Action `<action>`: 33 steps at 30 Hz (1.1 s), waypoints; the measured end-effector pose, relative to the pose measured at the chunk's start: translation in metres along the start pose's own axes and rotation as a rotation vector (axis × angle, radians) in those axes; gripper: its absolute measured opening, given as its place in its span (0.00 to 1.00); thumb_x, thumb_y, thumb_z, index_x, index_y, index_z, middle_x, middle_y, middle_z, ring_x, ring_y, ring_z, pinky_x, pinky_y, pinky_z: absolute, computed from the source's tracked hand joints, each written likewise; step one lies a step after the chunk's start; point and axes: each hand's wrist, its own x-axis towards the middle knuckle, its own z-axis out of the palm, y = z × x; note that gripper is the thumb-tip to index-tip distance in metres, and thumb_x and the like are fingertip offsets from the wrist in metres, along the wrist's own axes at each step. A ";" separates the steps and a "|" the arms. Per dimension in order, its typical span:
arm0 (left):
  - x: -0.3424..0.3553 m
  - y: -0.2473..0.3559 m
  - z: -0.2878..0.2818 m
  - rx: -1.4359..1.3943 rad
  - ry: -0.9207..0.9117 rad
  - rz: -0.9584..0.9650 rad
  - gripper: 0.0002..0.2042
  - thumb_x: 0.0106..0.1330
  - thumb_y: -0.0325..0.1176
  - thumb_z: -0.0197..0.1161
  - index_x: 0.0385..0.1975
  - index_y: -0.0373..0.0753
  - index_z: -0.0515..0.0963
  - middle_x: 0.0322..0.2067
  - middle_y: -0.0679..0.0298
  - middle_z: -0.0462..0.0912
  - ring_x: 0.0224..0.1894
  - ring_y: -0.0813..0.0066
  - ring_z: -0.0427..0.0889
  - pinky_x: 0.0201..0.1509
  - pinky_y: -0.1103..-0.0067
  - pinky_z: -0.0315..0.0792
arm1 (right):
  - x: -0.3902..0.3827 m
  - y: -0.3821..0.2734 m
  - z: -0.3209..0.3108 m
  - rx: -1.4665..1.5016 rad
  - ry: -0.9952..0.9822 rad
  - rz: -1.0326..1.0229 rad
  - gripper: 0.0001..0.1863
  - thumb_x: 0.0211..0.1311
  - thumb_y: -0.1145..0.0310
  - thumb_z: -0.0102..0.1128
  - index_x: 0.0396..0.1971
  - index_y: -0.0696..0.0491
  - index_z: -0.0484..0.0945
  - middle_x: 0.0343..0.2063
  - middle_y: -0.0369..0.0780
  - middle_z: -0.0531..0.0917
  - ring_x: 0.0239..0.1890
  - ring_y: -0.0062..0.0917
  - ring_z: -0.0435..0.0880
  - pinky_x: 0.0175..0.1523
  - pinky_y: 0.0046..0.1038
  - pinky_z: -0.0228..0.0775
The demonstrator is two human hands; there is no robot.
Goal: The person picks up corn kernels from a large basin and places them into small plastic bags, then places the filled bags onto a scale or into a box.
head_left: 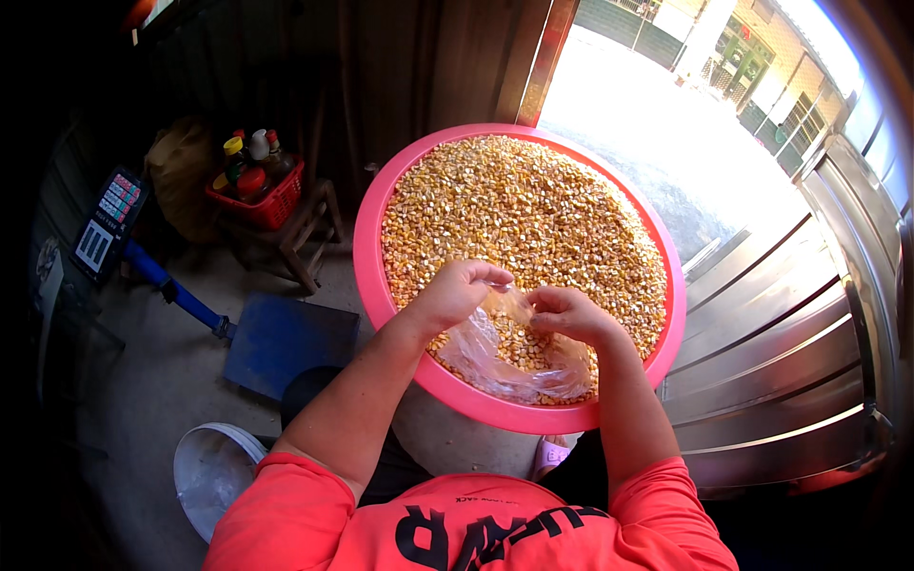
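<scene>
A wide pink basin heaped with dried yellow corn kernels stands in front of me. Over its near part I hold a clear plastic bag by the rim. My left hand pinches the bag's edge between thumb and fingers. A short way to the right, my right hand grips the opposite part of the rim, fingers curled. The bag's mouth is spread between them, and its lower folds rest on the kernels. Kernels show inside or through the film; I cannot tell which.
To the left are a platform scale with a blue plate and tilted display, and a white bucket. A red basket of bottles sits on a wooden stool. Metal door panels flank the bright doorway at right.
</scene>
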 end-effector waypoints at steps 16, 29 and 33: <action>-0.011 0.023 -0.001 0.009 0.076 0.101 0.18 0.54 0.18 0.42 0.39 0.31 0.78 0.35 0.63 0.81 0.39 0.80 0.77 0.47 0.86 0.68 | 0.000 -0.003 -0.001 0.165 0.295 -0.102 0.05 0.59 0.70 0.56 0.28 0.54 0.72 0.18 0.33 0.75 0.19 0.14 0.73 0.23 0.19 0.66; -0.016 0.032 -0.019 0.278 0.179 0.308 0.15 0.58 0.17 0.44 0.39 0.31 0.78 0.36 0.61 0.81 0.41 0.77 0.78 0.49 0.83 0.69 | 0.000 0.003 -0.001 -0.086 0.291 -0.121 0.07 0.56 0.66 0.59 0.28 0.54 0.75 0.14 0.29 0.69 0.15 0.11 0.66 0.18 0.18 0.57; -0.015 0.028 -0.024 0.395 0.224 0.343 0.14 0.57 0.18 0.46 0.38 0.31 0.78 0.36 0.59 0.82 0.41 0.74 0.79 0.48 0.81 0.70 | 0.004 0.010 0.000 -0.168 0.452 -0.125 0.07 0.55 0.68 0.58 0.29 0.56 0.76 0.17 0.33 0.75 0.18 0.14 0.72 0.23 0.20 0.65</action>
